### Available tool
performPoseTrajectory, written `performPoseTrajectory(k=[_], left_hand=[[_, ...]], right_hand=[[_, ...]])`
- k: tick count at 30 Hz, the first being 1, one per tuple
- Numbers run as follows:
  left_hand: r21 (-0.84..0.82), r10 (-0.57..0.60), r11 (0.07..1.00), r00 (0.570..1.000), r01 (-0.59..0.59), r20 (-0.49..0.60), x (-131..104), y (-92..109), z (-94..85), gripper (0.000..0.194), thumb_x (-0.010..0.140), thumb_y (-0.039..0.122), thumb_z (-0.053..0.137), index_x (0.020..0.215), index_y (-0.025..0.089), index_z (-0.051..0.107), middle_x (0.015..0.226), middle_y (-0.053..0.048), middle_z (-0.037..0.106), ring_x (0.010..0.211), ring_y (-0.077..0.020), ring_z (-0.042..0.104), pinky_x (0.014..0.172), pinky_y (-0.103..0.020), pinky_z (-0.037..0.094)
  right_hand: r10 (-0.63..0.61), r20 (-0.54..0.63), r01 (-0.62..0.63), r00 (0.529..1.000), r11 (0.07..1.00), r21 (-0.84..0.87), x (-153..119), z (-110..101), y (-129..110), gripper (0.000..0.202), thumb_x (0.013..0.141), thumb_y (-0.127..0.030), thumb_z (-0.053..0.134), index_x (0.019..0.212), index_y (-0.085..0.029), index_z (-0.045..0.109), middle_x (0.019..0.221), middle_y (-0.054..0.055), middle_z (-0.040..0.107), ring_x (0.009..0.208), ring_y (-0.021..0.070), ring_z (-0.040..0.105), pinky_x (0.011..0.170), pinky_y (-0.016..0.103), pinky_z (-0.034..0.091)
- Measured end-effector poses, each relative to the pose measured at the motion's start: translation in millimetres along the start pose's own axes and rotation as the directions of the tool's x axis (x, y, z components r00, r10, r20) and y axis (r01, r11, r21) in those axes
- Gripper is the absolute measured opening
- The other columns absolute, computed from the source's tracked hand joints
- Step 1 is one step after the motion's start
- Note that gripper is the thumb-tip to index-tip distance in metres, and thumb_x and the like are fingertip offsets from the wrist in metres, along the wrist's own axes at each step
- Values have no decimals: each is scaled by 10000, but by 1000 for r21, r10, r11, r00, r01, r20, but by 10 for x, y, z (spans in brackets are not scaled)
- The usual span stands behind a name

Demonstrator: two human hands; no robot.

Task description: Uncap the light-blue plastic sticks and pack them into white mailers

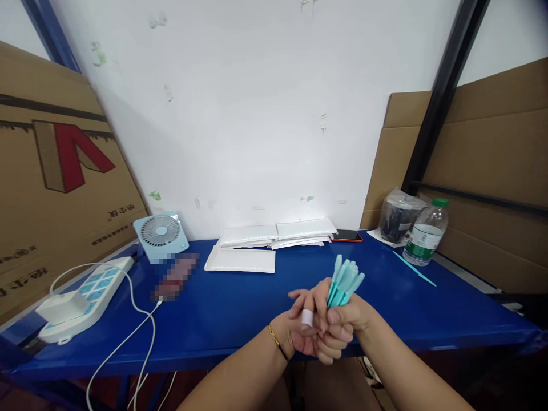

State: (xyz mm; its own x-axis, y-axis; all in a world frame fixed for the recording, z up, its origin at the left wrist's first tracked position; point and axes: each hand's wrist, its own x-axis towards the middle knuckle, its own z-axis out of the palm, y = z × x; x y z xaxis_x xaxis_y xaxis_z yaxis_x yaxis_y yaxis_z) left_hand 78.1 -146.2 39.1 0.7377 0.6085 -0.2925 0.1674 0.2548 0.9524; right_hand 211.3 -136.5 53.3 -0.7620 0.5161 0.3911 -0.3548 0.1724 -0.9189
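A bundle of thin teal plastic sticks [345,283] with wider, paler tips stands upright between my hands, above the table's front edge. My right hand [342,328] is closed round the lower part of the bundle, thumb in front. From the left, my left hand [311,311] presses against the bundle with bent fingers, and one finger wears a white band. The lower ends of the sticks are hidden in my hands. Another teal stick [414,268] lies alone on the right of the table.
White padded envelopes [252,260] lie along the wall, beside a phone [347,236]. At right stand a bottle [425,234] and a bagged dark container [396,217]. Left are a small fan [160,231], a power strip [103,285], a blurred-out device [175,277] and a white cable [132,325].
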Motion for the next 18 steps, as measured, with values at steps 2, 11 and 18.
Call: performPoseTrajectory(k=[2, 11, 18], left_hand=[[203, 42, 978, 998, -51, 47, -41, 27, -106, 322, 568, 427, 700, 576, 155, 526, 530, 22, 468, 484, -103, 471, 509, -260, 427], [763, 292, 481, 742, 431, -603, -198, -89, -1102, 898, 619, 683, 523, 1316, 143, 353, 1379, -172, 334, 1279, -371, 230, 1000, -511, 187], [782, 365, 619, 852, 80, -376, -784, -334, -757, 486, 705, 560, 545, 1049, 218, 584, 910, -26, 626, 808, -167, 566, 805, -265, 392]], right_hand=[[-76, -192, 89, 978, 994, 62, -8, 11, 21, 264, 713, -378, 655, 571, -178, 556, 669, 29, 669, 847, 214, 632, 1006, 451, 283], [32, -745, 248, 666, 933, 262, -81, -357, 46, 246, 794, -400, 556, 664, -213, 464, 388, -113, 228, 301, 43, 148, 306, 169, 227], [179, -723, 110, 667, 936, 333, -8, -519, 228, 324, 764, -406, 573, 571, -199, 415, 368, -107, 270, 288, 35, 144, 282, 176, 173]])
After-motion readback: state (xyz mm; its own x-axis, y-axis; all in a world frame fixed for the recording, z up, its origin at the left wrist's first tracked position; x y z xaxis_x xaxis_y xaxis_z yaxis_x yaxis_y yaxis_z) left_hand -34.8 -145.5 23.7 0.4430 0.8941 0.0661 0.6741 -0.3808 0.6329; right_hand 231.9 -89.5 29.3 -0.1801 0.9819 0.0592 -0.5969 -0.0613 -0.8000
